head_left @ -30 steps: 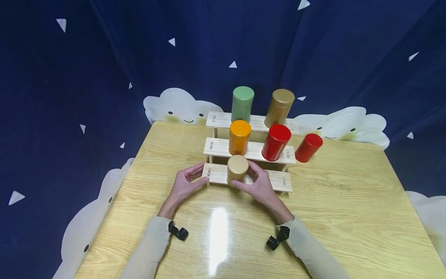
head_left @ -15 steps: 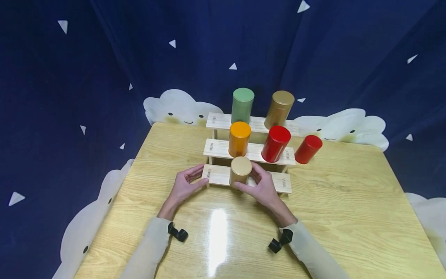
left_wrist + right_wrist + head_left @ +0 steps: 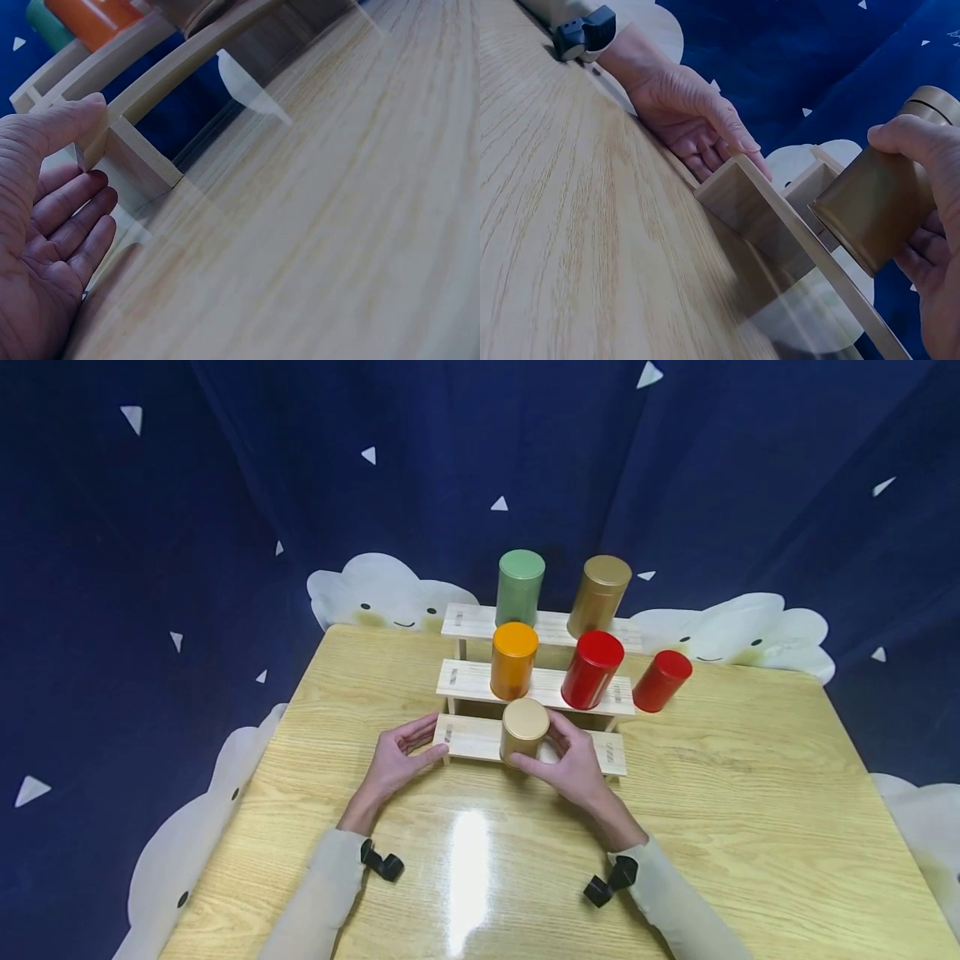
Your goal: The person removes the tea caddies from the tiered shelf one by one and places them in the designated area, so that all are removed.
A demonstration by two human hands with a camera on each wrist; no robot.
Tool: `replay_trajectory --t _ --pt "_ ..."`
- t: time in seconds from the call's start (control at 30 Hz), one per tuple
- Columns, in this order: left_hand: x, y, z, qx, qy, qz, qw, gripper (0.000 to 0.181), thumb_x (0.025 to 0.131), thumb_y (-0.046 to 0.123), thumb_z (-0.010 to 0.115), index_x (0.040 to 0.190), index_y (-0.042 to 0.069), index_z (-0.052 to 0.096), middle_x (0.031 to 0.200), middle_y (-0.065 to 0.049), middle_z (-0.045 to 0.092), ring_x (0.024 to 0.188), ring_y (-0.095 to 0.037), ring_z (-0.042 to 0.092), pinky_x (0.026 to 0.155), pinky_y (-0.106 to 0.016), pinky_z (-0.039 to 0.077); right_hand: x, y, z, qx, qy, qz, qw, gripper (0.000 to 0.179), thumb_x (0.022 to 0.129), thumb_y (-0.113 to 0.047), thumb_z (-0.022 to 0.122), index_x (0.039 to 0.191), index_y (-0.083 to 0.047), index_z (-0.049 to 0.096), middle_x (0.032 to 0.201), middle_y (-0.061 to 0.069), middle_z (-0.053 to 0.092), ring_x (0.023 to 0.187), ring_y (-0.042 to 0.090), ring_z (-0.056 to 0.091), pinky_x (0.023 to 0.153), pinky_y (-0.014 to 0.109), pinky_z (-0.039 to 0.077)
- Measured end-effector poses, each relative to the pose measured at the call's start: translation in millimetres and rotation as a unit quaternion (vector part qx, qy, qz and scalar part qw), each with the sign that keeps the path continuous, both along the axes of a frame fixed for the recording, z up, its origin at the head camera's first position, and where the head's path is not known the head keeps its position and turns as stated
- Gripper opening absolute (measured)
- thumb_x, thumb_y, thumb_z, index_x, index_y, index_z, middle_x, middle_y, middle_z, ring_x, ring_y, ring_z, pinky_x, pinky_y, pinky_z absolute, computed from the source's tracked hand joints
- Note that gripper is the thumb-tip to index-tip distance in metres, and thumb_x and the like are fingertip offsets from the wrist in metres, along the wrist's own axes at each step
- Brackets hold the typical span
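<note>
A three-step wooden rack (image 3: 471, 739) stands on the table. My left hand (image 3: 401, 762) holds the left end of its lowest step, thumb (image 3: 71, 124) at the front corner and fingers reaching along the end. My right hand (image 3: 573, 768) grips a gold tin canister (image 3: 523, 731), with thumb in front and fingers behind. The canister is over the middle of the lowest step, its base (image 3: 847, 240) close at the board in the right wrist view. Behind it, the middle step bears an orange canister (image 3: 513, 664) and a red canister (image 3: 592, 672).
On the top step stand a green canister (image 3: 519, 589) and another gold canister (image 3: 598, 597). A smaller red canister (image 3: 662, 681) is on the wooden table (image 3: 750, 793), right of the rack. A dark blue curtain (image 3: 420, 493) with clouds hangs behind.
My right hand has shifted the gold canister a little to the right along the lowest step. My left hand keeps its place at the rack's end.
</note>
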State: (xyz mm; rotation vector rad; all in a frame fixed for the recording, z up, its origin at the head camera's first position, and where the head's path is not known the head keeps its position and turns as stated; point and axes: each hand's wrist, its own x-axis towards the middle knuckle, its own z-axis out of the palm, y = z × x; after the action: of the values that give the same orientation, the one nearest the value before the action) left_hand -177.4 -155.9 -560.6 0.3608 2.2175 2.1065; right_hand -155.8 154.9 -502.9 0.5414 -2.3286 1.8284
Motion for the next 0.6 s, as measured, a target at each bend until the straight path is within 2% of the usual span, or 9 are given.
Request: replay_trajectory --t 0.33,0.6 --pt "-0.2 -0.5 0.8 -0.002 -0.011 0.001 0.9999 0.060 0.090 0.008 0.083 0.145 0.003 0.059 0.147 -0.015 0.061 0.134 -0.034 0.060 0.115 -0.038 0.048 2.6 8.5 1.1 0.001 0.011 -0.010 0.9999 0.071 0.074 -0.004 0.095 0.138 -0.003 0.063 0.134 0.013 0.069 0.124 0.025 0.066 0.111 0.020 0.048" --pt "1.7 -1.0 1.1 -0.005 -0.005 -0.003 1.0000 0.060 0.090 0.007 0.082 0.145 0.001 0.059 0.146 -0.018 0.061 0.132 -0.036 0.061 0.114 -0.040 0.049 9.3 16.2 0.4 -0.017 0.002 -0.012 0.9998 0.070 0.074 -0.001 0.094 0.137 -0.004 0.064 0.134 0.012 0.069 0.123 0.015 0.066 0.111 0.021 0.049"
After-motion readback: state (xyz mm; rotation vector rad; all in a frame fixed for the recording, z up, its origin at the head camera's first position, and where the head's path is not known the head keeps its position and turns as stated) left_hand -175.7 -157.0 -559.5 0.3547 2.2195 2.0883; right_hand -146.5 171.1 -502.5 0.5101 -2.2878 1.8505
